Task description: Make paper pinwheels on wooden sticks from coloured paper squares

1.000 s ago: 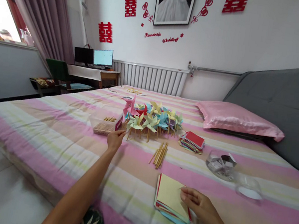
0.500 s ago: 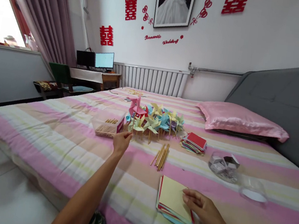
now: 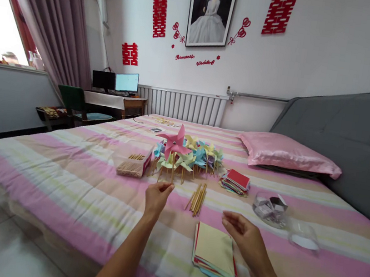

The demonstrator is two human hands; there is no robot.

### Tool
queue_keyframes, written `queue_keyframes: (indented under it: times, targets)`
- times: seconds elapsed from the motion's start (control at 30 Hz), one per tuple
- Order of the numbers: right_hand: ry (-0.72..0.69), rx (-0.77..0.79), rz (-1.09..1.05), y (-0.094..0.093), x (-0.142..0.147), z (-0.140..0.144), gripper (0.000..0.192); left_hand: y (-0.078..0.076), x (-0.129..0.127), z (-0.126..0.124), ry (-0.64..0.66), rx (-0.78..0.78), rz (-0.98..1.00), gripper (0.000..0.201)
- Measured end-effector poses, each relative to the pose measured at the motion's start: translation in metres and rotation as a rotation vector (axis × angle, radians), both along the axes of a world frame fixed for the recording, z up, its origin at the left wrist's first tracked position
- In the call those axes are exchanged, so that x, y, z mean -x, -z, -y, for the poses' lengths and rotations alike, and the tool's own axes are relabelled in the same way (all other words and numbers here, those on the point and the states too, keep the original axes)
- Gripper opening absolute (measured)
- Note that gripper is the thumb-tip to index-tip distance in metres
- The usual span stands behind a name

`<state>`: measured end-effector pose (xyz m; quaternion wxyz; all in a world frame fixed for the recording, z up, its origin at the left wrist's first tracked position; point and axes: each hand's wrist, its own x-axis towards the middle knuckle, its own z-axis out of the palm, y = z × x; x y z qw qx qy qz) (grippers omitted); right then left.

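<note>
Head view: left hand [image 3: 157, 197] fingers pinch the pink pinwheel [image 3: 174, 142] stick upright, wheel topmost; right hand [image 3: 243, 235] fingers spread.

a heap of finished paper pinwheels [image 3: 199, 155] lies on the striped bed [image 3: 63, 172], just past the fingers. left of the fingers stands a small open box of sticks [image 3: 132, 165]. right of the fingers, a loose bundle of wooden sticks [image 3: 197, 198] lies flat; further right sits a low stack of folded papers with a red top [image 3: 236, 181], then a clear bowl of small parts [image 3: 270, 209] and a clear lid [image 3: 305, 235]. a pink pillow [image 3: 286, 152] rests against the grey headboard [image 3: 351, 134]. far beyond the fingers: a radiator [image 3: 186, 105], a desk with monitors [image 3: 116, 90] and a framed portrait [image 3: 211, 11].
</note>
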<state>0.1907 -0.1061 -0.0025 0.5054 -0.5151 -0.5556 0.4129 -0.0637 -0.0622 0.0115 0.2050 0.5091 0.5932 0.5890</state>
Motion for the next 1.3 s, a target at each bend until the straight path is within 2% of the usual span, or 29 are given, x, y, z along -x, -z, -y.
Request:
queue_keyframes:
  times: [0.17, 0.23, 0.3, 0.37, 0.47, 0.6, 1.3]
  targets:
    - [-0.03, -0.283, 0.051, -0.077, 0.049, -0.031, 0.04, 0.006, -0.014, 0.014, 0.057, 0.004, 0.012, 0.02]
    - [-0.023, -0.345, 0.07, -0.103, 0.066, -0.049, 0.044, 0.007, -0.016, 0.017, 0.07, 0.003, 0.008, 0.019]
    - [-0.025, -0.36, 0.067, -0.121, 0.081, -0.067, 0.048, 0.007, -0.016, 0.018, 0.075, -0.002, 0.003, 0.017]
    - [-0.022, -0.353, 0.039, -0.131, 0.095, -0.083, 0.05, 0.007, -0.013, 0.019, 0.075, -0.008, -0.002, 0.017]
    - [-0.104, -0.325, -0.003, -0.136, 0.111, -0.095, 0.042, 0.007, -0.008, 0.02, 0.07, -0.018, -0.011, 0.016]
    - [-0.149, -0.319, 0.007, -0.136, 0.125, -0.095, 0.031, 0.009, -0.005, 0.02, 0.065, -0.034, -0.028, 0.015]
    - [0.085, -0.393, 0.277, -0.135, 0.129, -0.096, 0.024, 0.008, -0.004, 0.021, 0.057, -0.052, -0.058, 0.015]
